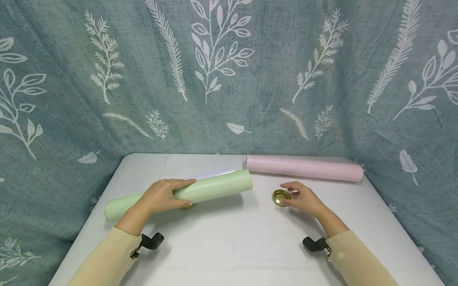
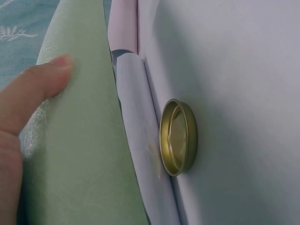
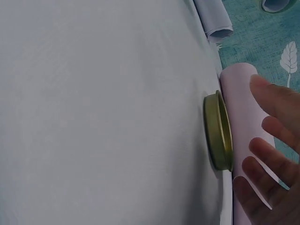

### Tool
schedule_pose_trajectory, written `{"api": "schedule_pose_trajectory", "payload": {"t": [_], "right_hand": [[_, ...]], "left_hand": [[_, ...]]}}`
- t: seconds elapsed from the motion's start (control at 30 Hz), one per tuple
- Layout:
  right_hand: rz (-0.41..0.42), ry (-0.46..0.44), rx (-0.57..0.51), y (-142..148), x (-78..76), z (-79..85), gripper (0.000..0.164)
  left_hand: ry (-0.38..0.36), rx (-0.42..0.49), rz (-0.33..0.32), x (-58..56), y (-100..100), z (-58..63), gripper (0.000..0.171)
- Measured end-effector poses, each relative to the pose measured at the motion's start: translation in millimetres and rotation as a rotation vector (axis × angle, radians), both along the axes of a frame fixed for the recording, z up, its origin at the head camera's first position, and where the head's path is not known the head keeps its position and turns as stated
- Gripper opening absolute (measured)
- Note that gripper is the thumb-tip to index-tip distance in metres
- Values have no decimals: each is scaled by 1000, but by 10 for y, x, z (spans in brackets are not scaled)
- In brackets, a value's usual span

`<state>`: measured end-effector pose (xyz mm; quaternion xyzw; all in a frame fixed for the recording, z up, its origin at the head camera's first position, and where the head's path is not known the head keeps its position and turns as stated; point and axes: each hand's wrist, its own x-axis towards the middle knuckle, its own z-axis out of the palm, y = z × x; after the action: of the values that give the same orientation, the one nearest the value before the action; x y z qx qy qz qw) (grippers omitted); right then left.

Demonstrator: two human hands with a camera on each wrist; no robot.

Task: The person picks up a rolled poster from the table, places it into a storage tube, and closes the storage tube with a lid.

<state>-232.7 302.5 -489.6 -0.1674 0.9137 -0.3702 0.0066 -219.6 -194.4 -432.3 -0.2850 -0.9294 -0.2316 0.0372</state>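
My left hand (image 1: 161, 195) grips a light green tube (image 1: 214, 186) across its middle, thumb on the near side and fingers over the far side. The tube slants, its right end raised over the table. A round gold metal lid (image 2: 179, 138) lies beneath the tube, mostly hidden by it in the head view. By a second gold lid (image 1: 281, 197), my right hand (image 1: 303, 198) hovers with fingers loosely spread and apart from the lid in the right wrist view. Its hollow side faces up, and its shallow rim (image 3: 218, 131) shows from the side in that view.
A pale pink tube (image 1: 304, 168) lies along the table's back edge at the right. Behind the green tube is a white paper roll (image 1: 211, 174), partly covered by it. The white cloth-covered table (image 1: 232, 246) meets a leaf-patterned teal curtain (image 1: 229, 79) at the back and sides.
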Motion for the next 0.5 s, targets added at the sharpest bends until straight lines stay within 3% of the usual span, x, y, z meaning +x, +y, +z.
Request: {"api": "schedule_pose_trajectory", "payload": {"t": [0.5], "right_hand": [[12,-22,89,-5,-68,-166,73]], "left_hand": [[-20,18,7,15,-11,-32,69]]}}
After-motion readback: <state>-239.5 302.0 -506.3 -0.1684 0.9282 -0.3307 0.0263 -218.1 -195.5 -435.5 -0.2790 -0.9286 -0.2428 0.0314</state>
